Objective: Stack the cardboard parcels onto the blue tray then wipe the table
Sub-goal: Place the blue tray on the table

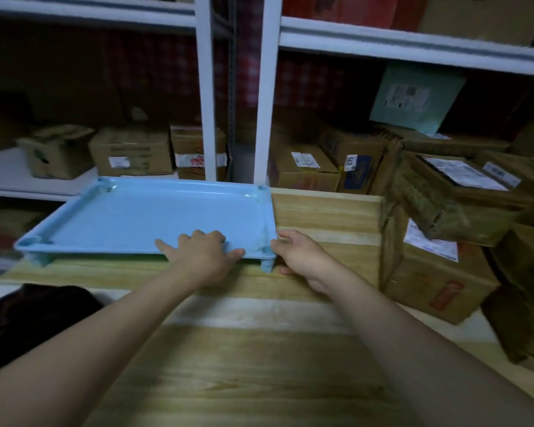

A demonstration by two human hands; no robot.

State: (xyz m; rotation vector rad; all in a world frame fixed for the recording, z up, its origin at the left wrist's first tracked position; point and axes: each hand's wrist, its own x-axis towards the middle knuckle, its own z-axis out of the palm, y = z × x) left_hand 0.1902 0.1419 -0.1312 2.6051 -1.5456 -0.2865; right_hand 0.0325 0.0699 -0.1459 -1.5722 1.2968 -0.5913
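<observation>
The blue tray [142,217] stands on short legs at the far left of the wooden table [259,371], with nothing on it. My left hand [202,254] grips the tray's near rim, knuckles raised and fingers curled over into the tray. At the tray's near right corner my right hand [299,257] holds on by the leg, fingers above and thumb below. Cardboard parcels sit at the table's right end: a large box with a white label [435,272] and a tilted, worn box [457,198] leaning on top of it.
White shelving [267,97] rises right behind the table, its shelves packed with several cardboard boxes [130,152]. More brown boxes [524,303] crowd the right edge. A dark object [34,315] lies at the table's left edge.
</observation>
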